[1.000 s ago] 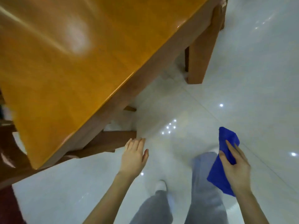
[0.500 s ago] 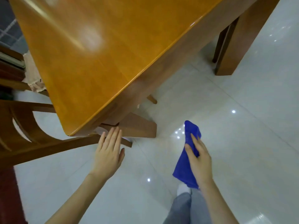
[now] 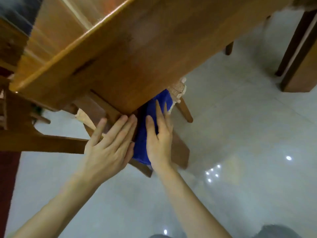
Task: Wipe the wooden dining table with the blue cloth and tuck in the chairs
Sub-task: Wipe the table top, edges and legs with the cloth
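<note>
The wooden dining table (image 3: 137, 48) fills the upper half, its corner pointing down toward me. Under that corner stands a wooden chair (image 3: 180, 152) with a beige lace-edged cushion (image 3: 176, 90). My left hand (image 3: 109, 148) lies flat on the chair's wood just below the table corner, fingers spread and holding nothing. My right hand (image 3: 159, 138) is beside it, pressing the blue cloth (image 3: 142, 146) against the chair. The cloth's top end reaches under the table edge. Motion blur softens the picture.
A second wooden chair (image 3: 34, 141) stands at the left, partly under the table. A thick table leg (image 3: 300, 66) is at the right edge. Glossy white tile floor (image 3: 240, 134) spreads right and below. A dark red strip (image 3: 8, 186) runs along the left edge.
Both hands have moved forward and together, from hanging free over the floor onto the chair under the table corner. The cloth went with the right hand. The view has dropped closer.
</note>
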